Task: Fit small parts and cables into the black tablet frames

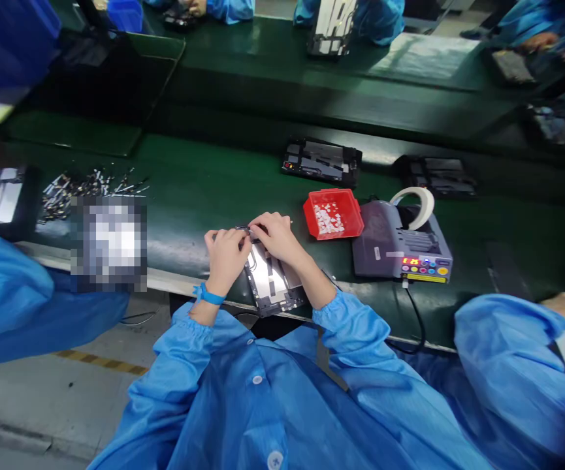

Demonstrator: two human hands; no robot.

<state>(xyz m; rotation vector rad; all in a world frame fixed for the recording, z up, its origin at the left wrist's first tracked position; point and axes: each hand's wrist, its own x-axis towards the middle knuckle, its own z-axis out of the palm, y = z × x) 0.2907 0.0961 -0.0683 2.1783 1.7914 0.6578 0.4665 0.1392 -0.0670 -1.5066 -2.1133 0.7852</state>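
Observation:
An opened tablet (264,271) with silver plates and dark circuit parts lies at the table's front edge, partly covered by my hands and right forearm. At its far left corner my left hand (228,254), with a blue band at the wrist, has its fingers bent and closed on the tablet's edge. Right beside it, my right hand (275,235) bends its thumb and fingertips together over the same far end. Whatever sits between those right fingertips is too small and hidden to make out.
A red bin (358,225) of small white pieces stands beside a tape dispenser (375,245) carrying a white tape roll (428,207). Further back lie more opened tablets (321,161). Small loose parts (61,196) are piled left. Co-workers' sleeves (507,352) flank me.

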